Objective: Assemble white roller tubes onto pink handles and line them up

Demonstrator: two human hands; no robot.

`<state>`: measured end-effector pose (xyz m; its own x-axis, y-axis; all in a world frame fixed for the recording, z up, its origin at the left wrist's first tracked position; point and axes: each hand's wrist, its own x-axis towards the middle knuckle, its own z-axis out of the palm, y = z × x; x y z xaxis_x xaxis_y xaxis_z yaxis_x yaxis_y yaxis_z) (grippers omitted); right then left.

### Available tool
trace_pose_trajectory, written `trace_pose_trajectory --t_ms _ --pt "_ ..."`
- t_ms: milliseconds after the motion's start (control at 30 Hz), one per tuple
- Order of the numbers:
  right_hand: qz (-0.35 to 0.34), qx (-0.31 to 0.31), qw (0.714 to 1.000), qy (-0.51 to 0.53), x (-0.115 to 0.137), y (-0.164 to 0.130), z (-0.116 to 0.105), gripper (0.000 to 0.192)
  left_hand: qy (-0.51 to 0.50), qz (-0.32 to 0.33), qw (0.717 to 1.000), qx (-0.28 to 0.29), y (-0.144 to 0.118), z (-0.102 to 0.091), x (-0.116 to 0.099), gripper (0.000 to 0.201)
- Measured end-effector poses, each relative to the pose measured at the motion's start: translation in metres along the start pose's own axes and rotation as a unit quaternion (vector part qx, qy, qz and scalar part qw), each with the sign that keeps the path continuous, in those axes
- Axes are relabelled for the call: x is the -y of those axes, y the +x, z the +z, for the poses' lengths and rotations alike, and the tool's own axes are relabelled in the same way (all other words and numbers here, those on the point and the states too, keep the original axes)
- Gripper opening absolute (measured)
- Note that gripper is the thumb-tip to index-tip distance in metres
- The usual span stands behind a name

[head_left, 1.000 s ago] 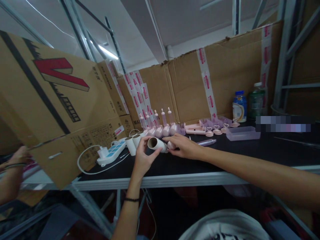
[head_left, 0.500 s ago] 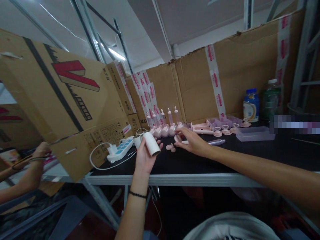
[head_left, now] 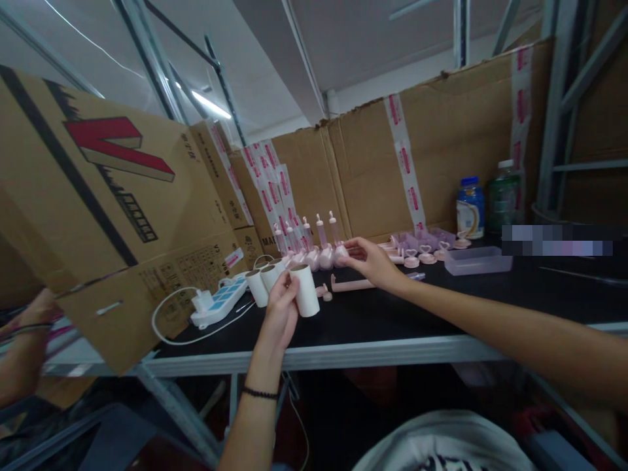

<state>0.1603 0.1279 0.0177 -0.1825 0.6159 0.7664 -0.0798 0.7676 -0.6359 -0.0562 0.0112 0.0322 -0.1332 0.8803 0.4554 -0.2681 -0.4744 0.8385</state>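
Observation:
My left hand [head_left: 280, 307] is closed around a white paper roll [head_left: 307, 293] with a hollow core, tilted only slightly from upright above the black tabletop. Two more white rolls [head_left: 256, 288] stand just behind it. My right hand [head_left: 370, 263] reaches to the end of a row of pink round-bodied pieces with slim clear tubes on top. Its thumb and fingers close on the rightmost pink round-bodied piece [head_left: 340, 254]. Below that hand lies a long pink bar [head_left: 350, 284]. Small pink discs [head_left: 324, 292] rest between the two hands.
A white power strip [head_left: 220, 304] with a cable lies at the left. Several pink heart-topped lids [head_left: 426, 255], a lilac tray [head_left: 478, 261], a blue-capped jar [head_left: 470, 208] and a green bottle [head_left: 504, 196] are at the right. Cardboard walls [head_left: 363, 170] enclose the back. A co-worker's arm [head_left: 24, 347] shows far left.
My right hand has moved away from the small pink disc and bar to the rightmost pink piece. My left hand has turned the white roll more upright. The view has shifted slightly right.

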Motion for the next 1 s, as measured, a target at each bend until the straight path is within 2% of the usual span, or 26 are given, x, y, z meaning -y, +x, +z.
trace_pose_trajectory --t_ms 133,267,367,467,533,700,800,1000 --pt "0.010 -0.015 1.000 0.007 -0.004 0.006 -0.007 0.035 0.015 -0.009 0.999 0.046 -0.005 0.010 0.001 0.047" --pt "0.007 -0.027 1.000 0.013 0.003 0.010 -0.014 0.038 0.084 -0.019 0.994 0.068 -0.011 0.019 0.005 0.047" --pt "-0.003 -0.048 0.999 0.010 0.009 0.012 -0.018 0.039 0.132 -0.024 0.988 0.073 -0.013 0.023 0.008 0.045" --pt "-0.019 -0.057 0.998 0.004 0.012 0.013 -0.019 0.040 0.125 -0.029 0.989 0.069 -0.014 0.025 0.008 0.042" --pt "-0.024 -0.053 0.998 0.009 0.014 0.013 -0.018 0.042 0.126 -0.019 0.989 0.071 -0.013 0.025 0.007 0.040" --pt "-0.013 -0.041 0.995 0.095 0.026 0.009 -0.015 0.050 0.148 0.062 0.986 0.046 -0.010 0.024 0.007 0.036" --pt "-0.010 -0.013 0.992 0.126 0.037 0.004 -0.011 0.057 0.153 0.106 0.982 0.030 -0.011 0.024 0.007 0.040" --pt "-0.012 0.101 0.986 0.135 0.049 -0.007 0.002 0.059 0.191 0.176 0.965 0.043 -0.017 0.029 0.003 0.040"
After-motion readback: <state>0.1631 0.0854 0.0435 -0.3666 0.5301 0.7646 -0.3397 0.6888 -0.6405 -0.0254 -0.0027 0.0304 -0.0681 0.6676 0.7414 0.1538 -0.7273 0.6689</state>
